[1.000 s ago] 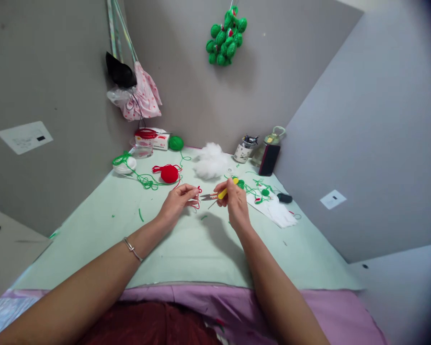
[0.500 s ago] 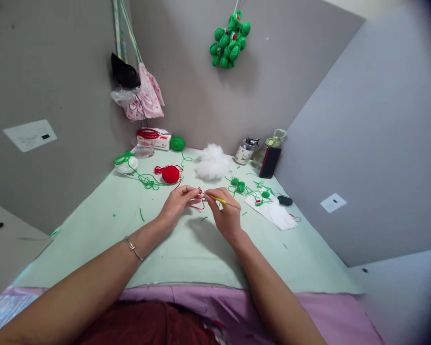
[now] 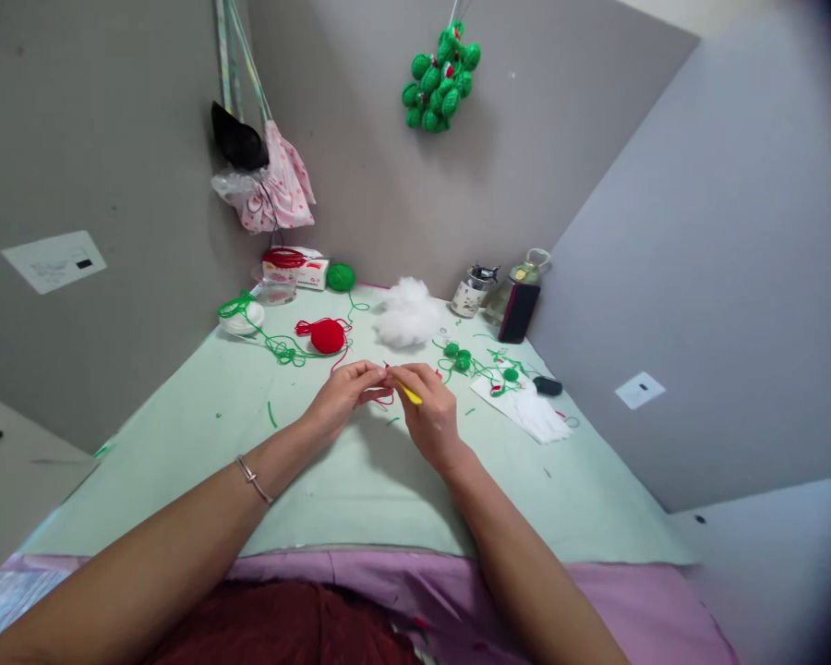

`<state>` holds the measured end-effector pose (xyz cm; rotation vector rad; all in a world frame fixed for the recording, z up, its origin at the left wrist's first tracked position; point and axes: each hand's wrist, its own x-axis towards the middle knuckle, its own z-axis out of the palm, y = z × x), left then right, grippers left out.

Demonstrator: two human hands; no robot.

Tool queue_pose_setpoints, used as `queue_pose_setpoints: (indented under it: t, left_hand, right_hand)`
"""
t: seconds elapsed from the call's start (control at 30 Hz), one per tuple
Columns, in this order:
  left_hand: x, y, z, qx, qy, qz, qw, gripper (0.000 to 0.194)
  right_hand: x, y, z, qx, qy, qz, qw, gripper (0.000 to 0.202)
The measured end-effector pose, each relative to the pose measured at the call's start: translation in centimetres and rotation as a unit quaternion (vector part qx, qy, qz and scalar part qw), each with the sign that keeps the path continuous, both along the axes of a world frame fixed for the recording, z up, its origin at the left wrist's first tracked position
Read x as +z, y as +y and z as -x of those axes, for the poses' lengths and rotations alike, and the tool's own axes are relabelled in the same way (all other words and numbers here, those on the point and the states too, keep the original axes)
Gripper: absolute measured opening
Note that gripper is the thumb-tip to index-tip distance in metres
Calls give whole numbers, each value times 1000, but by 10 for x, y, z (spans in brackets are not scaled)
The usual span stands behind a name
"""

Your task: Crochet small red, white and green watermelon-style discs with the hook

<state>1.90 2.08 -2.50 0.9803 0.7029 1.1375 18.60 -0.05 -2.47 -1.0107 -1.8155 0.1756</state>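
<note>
Two hands meet above the worktop [image 3: 360,508]: the left hand [image 3: 338,399] pinches red yarn [image 3: 386,402] between its fingers; the right hand [image 3: 435,420] grips a yellow tool [image 3: 410,394] against it. Such close work appears to call for steady tension. The yarn looks thin, slack below the fingers, partly hidden.
</note>
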Motion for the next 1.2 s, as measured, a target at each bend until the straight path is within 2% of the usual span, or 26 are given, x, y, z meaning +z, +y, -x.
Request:
queue_pose_setpoints:
  t: [0.2, 0.43, 0.57, 0.7, 0.87, 1.2]
  left_hand:
    - [4, 0, 0, -9, -8, 5, 1000, 34]
    - [3, 2, 1, -26, -31, 25, 999, 32]
    - [5, 2, 1, -42, -50, 37, 997, 26]
    - [8, 2, 2, -47, -65, 45, 996, 22]
    - [8, 2, 2, -56, -59, 41, 996, 24]
    - [7, -2, 0, -49, -29, 21, 998, 34]
  right_hand:
    - [10, 2, 0, 28, 162, 102, 981, 23]
    - [17, 10, -8, 76, 345, 243, 904, 39]
    - [19, 12, -9, 114, 400, 296, 860, 44]
    - [19, 12, -8, 138, 428, 322, 833, 44]
    - [19, 11, -5, 147, 437, 328, 824, 42]
    - [23, 5, 4, 144, 417, 297, 847, 31]
